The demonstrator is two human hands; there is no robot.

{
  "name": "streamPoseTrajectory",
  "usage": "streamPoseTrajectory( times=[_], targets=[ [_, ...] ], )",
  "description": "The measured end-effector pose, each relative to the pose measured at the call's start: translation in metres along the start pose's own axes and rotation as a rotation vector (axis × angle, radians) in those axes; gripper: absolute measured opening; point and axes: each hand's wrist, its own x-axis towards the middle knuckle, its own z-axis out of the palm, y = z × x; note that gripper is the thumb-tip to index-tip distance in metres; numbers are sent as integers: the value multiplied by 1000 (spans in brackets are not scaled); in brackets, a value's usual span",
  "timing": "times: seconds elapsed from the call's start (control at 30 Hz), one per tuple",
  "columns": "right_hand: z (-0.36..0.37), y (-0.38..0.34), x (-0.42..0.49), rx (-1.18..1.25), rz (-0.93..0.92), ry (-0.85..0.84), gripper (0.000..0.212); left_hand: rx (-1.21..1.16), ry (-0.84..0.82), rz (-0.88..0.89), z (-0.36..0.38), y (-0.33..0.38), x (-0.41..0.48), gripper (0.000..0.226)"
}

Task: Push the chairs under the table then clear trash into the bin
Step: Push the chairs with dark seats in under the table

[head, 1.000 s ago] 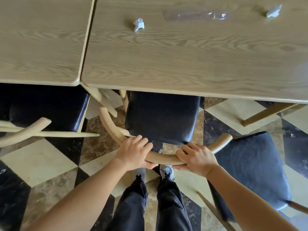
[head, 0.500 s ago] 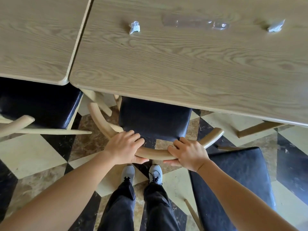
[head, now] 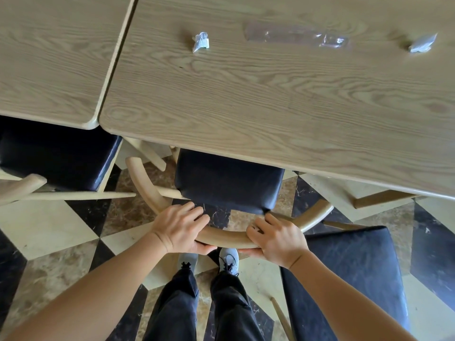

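Observation:
A wooden chair with a black seat (head: 229,185) stands in front of me, its front half under the light wooden table (head: 246,114). My left hand (head: 181,227) and my right hand (head: 278,238) both grip its curved backrest (head: 226,236). On the table lie a crumpled white wrapper (head: 201,42), a clear plastic sleeve (head: 295,38) and another crumpled scrap (head: 422,44) at the far right. No bin is in view.
A second table (head: 54,57) abuts on the left, with a black-seated chair (head: 59,158) tucked partly under it. Another black-seated chair (head: 349,274) stands out on the floor at my right. The floor is checkered marble. My feet are just behind the backrest.
The chair has slid further under the table with both hands on its backrest, and I have stepped forward after it.

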Motion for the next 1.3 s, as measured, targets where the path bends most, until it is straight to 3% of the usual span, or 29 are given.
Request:
streamPoseTrajectory(
  times=[0.47,0.57,0.67,0.8,0.93,1.03,1.3],
  targets=[
    [-4,-12,-1,46,85,11,55,15,16,41,6,-4,-5,56],
    [-7,-13,-1,14,86,-31,57,51,-90,49,7,-4,-9,60],
    [-22,-21,5,1,208,-255,57,119,-319,-53,-10,6,-5,70],
    [-55,-64,9,-3,544,-482,51,235,-503,-382,-43,53,-1,60],
    [-99,-123,-3,150,767,-548,52,11,-521,-578,-80,117,-25,52],
    [-137,-171,-28,146,834,-566,33,-119,-497,-604,-123,165,-55,29],
    [-206,-303,-136,102,940,-477,25,-52,-408,-499,-187,280,-150,20]
  ],
)
